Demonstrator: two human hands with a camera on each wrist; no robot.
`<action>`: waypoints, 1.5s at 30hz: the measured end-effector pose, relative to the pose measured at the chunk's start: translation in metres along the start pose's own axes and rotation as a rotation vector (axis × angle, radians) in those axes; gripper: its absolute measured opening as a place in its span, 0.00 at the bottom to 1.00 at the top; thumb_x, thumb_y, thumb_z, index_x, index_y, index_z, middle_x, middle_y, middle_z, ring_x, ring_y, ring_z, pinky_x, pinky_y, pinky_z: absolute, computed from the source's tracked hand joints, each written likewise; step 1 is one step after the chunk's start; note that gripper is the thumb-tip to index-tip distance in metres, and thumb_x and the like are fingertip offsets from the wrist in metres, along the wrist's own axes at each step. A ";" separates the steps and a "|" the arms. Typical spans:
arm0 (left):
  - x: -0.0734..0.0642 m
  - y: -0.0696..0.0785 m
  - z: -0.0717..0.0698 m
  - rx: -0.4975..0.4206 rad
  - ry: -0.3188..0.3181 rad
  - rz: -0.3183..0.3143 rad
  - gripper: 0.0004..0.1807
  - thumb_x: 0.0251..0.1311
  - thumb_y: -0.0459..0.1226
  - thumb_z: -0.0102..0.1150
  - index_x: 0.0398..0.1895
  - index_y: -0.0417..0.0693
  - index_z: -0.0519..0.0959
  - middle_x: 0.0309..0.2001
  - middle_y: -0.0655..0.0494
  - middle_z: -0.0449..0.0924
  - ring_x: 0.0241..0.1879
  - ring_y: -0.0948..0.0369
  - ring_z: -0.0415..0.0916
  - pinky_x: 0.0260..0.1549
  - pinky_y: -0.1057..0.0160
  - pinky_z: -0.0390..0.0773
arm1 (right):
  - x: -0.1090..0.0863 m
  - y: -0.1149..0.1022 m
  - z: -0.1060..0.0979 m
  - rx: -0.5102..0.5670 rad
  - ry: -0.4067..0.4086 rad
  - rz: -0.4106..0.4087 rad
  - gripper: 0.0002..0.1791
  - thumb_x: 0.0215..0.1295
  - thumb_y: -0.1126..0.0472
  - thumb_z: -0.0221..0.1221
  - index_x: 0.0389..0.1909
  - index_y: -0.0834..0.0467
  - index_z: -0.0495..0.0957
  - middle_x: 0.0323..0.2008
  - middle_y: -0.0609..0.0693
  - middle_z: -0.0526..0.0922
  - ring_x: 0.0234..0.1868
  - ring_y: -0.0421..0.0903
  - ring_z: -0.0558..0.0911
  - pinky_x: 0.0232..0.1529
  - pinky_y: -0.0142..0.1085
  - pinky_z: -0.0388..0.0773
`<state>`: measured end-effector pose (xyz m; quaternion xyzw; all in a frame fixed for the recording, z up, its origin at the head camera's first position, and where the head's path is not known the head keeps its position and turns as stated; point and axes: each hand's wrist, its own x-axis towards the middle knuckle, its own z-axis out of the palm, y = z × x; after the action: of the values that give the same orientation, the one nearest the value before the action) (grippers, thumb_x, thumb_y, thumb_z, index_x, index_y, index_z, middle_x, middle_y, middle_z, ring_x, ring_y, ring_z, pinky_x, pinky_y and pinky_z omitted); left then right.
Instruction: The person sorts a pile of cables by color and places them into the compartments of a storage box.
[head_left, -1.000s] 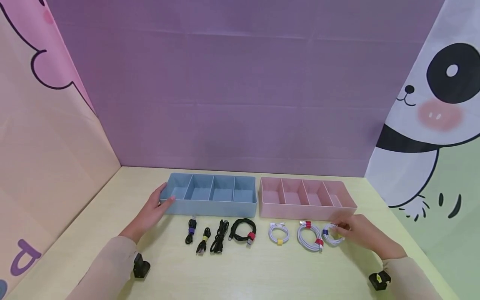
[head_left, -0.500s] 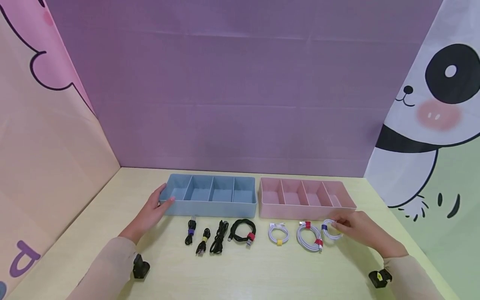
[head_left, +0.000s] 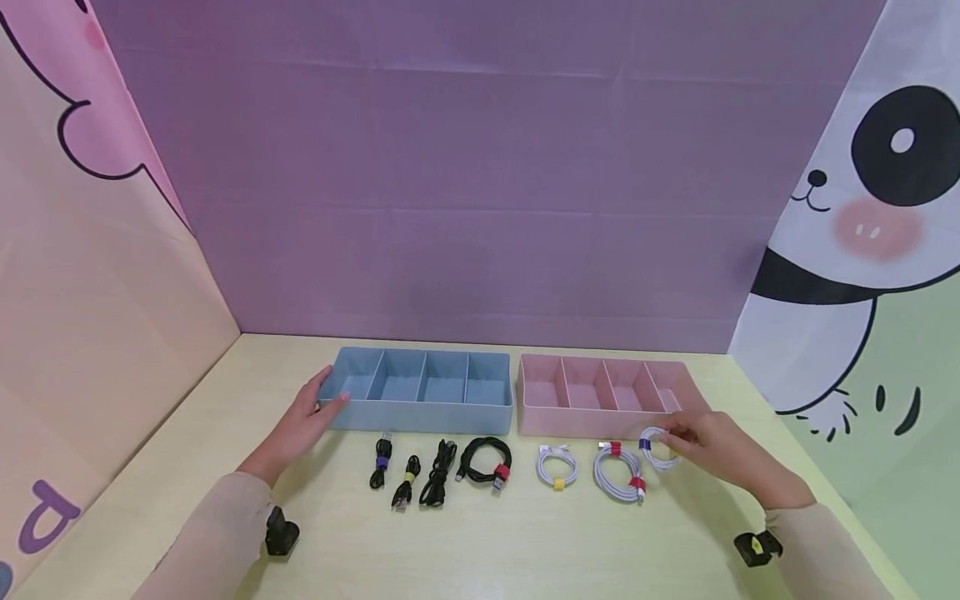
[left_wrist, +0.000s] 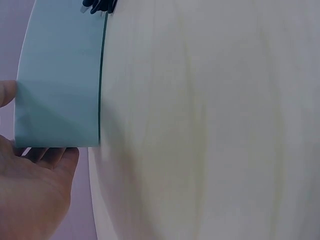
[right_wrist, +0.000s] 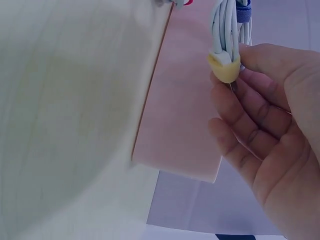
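My right hand (head_left: 723,454) pinches a coiled white cable (right_wrist: 225,27) between thumb and fingers. A blue tie and a yellow tie (right_wrist: 226,70) bind this coil, which hangs lifted in front of the pink divided box (head_left: 592,422). My left hand (head_left: 300,425) holds the left end of the blue divided box (head_left: 435,417), thumb at the front and fingers against the end wall. In the left wrist view some of those fingers are partly hidden behind the box. Both boxes show bare compartments.
Before the blue box lie several bundled black cables (head_left: 438,475) in a row. In front of the pink box are a white coil with a yellow tie (head_left: 558,484) and a larger white coil with red ties (head_left: 637,483). A purple backdrop (head_left: 480,208) rises behind the table.
My right hand has raised the white cable coil off the table and moved slightly toward the pink box. The left hand and the blue box have stayed in place.
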<state>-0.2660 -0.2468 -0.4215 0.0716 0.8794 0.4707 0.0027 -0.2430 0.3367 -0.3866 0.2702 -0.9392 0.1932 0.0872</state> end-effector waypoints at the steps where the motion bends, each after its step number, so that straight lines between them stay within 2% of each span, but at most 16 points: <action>1: 0.000 0.000 0.000 0.000 0.000 0.001 0.45 0.78 0.51 0.43 0.79 0.34 0.34 0.77 0.29 0.32 0.75 0.32 0.33 0.68 0.32 0.46 | 0.001 -0.001 0.000 -0.005 0.009 -0.003 0.02 0.64 0.65 0.67 0.35 0.60 0.85 0.24 0.35 0.77 0.24 0.32 0.71 0.26 0.31 0.75; 11: 0.000 -0.002 0.001 0.002 0.006 0.001 0.46 0.77 0.54 0.43 0.79 0.34 0.34 0.77 0.29 0.32 0.75 0.33 0.33 0.69 0.32 0.45 | 0.005 -0.004 -0.005 -0.022 0.038 0.001 0.02 0.63 0.66 0.68 0.35 0.60 0.86 0.27 0.37 0.82 0.28 0.32 0.77 0.30 0.34 0.80; 18: 0.002 -0.003 0.001 0.001 0.026 0.018 0.46 0.77 0.53 0.44 0.79 0.32 0.36 0.77 0.29 0.34 0.75 0.32 0.35 0.68 0.31 0.47 | 0.012 -0.006 -0.008 0.009 0.038 0.013 0.03 0.64 0.66 0.67 0.37 0.62 0.85 0.28 0.42 0.83 0.28 0.34 0.77 0.31 0.34 0.81; 24: 0.000 -0.001 0.001 -0.021 0.006 0.022 0.45 0.78 0.52 0.43 0.79 0.34 0.34 0.77 0.29 0.32 0.75 0.33 0.33 0.68 0.31 0.45 | 0.020 -0.004 -0.009 0.001 0.058 0.026 0.04 0.63 0.66 0.68 0.37 0.60 0.85 0.29 0.41 0.83 0.29 0.37 0.78 0.31 0.34 0.81; 32: 0.000 -0.001 0.001 -0.001 0.007 0.015 0.43 0.79 0.48 0.43 0.79 0.34 0.34 0.77 0.28 0.33 0.75 0.33 0.35 0.68 0.32 0.47 | 0.029 -0.002 -0.008 0.015 0.114 0.068 0.04 0.63 0.61 0.69 0.34 0.57 0.84 0.28 0.41 0.79 0.28 0.40 0.76 0.29 0.32 0.78; 36: -0.001 0.000 0.000 -0.005 0.010 0.017 0.43 0.79 0.49 0.43 0.79 0.34 0.34 0.77 0.29 0.33 0.75 0.33 0.34 0.68 0.32 0.46 | 0.032 -0.003 -0.007 0.009 0.125 0.099 0.06 0.63 0.60 0.69 0.35 0.59 0.85 0.27 0.43 0.78 0.28 0.42 0.74 0.29 0.33 0.76; 45: 0.000 -0.001 0.001 -0.011 0.004 0.035 0.43 0.79 0.47 0.44 0.78 0.32 0.34 0.76 0.27 0.33 0.75 0.32 0.35 0.67 0.31 0.48 | 0.039 -0.001 -0.007 0.023 0.135 0.163 0.09 0.64 0.63 0.68 0.41 0.63 0.83 0.32 0.48 0.82 0.33 0.45 0.79 0.37 0.38 0.81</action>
<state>-0.2660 -0.2467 -0.4231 0.0858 0.8755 0.4756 -0.0069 -0.2750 0.3208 -0.3693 0.1802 -0.9478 0.2283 0.1309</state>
